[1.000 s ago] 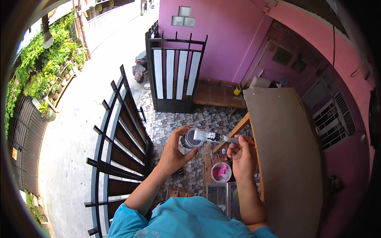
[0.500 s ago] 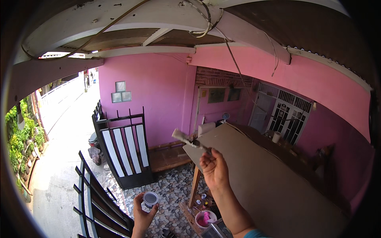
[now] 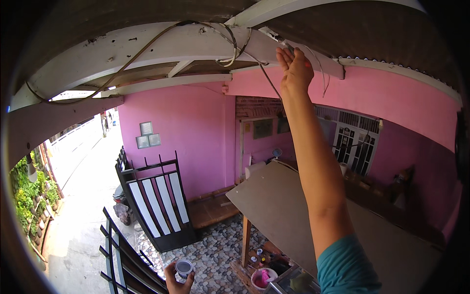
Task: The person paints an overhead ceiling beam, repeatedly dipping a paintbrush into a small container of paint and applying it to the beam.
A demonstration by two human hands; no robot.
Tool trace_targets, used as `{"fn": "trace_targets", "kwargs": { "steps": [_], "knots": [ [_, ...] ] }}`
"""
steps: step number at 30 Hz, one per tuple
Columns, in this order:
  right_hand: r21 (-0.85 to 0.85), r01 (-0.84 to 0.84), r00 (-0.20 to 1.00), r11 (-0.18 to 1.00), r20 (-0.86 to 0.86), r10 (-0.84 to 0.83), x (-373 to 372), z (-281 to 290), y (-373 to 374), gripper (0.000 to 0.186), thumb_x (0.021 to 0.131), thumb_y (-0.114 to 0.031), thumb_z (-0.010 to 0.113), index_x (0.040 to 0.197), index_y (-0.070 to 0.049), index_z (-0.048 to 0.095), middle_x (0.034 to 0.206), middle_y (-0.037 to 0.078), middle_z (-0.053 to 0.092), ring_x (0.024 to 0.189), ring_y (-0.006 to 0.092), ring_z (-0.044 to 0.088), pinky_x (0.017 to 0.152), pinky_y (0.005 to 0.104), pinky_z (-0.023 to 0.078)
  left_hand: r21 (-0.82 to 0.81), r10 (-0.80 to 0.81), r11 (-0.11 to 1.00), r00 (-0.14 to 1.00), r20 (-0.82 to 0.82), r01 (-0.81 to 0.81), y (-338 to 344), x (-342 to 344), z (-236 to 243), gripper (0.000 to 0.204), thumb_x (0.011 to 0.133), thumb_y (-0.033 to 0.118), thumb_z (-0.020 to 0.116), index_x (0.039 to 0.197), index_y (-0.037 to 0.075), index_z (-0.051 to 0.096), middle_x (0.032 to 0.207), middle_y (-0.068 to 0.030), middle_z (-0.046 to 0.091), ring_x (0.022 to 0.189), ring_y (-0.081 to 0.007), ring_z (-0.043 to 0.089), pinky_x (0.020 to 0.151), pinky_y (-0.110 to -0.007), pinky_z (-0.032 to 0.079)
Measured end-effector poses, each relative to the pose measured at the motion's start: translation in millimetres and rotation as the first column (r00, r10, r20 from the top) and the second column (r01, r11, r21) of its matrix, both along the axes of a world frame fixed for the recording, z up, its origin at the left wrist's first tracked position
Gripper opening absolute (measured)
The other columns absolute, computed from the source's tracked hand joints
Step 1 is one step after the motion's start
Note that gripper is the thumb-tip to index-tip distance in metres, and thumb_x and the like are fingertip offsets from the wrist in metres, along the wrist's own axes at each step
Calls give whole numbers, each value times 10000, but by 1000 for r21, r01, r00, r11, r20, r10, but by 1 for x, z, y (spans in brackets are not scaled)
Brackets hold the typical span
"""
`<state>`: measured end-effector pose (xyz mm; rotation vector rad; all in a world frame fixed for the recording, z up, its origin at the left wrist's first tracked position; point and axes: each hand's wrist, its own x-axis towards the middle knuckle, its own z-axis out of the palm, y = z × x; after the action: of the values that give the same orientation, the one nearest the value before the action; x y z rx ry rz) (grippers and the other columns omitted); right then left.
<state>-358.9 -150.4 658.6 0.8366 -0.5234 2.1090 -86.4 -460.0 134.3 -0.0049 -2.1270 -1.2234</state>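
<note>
My right hand (image 3: 297, 73) is raised high with its fingers closed round the handle of a paintbrush (image 3: 277, 37). The pale bristle end lies up against the white beam (image 3: 191, 41) under the roof; whether it presses on the surface is hard to tell. Low in the view, my left hand (image 3: 177, 281) grips a small round plastic tub (image 3: 184, 267) by its sides. The tub is upright and looks greyish inside; its contents cannot be made out.
Loose cables (image 3: 237, 49) hang from the beam close to the brush. A large brown board-topped table (image 3: 274, 196) stands under my right arm. A pink-stained bucket (image 3: 263, 278) sits beside its leg. Black metal gates (image 3: 159, 206) stand at the left, by a pink wall (image 3: 191, 122).
My right hand has lifted the paintbrush from above the table up to the beam. My left hand with the tub has sunk lower in view. The view has tilted upward a little.
</note>
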Motion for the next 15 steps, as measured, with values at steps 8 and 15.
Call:
{"fn": "trace_targets", "kwargs": {
  "steps": [8,15],
  "knots": [
    [-141,-103,990,985,-112,87,20,15,9,315,936,-106,553,1144,104,443,1096,286,588,924,373,701,858,380,620,92,15,996,999,39,-19,-1,8,-6,679,793,144,833,1343,-27,473,1242,-167,578,1147,-257,570,982,-384,473],
    [0,7,1000,1000,-1,-7,-3,2,-6,291,942,-94,552,1140,92,448,1069,269,590,898,355,707,831,380,625,57,33,998,999,24,-34,3,6,-2,635,806,158,826,1323,-10,499,1216,-158,595,1122,-251,583,967,-382,479]
  ]
}}
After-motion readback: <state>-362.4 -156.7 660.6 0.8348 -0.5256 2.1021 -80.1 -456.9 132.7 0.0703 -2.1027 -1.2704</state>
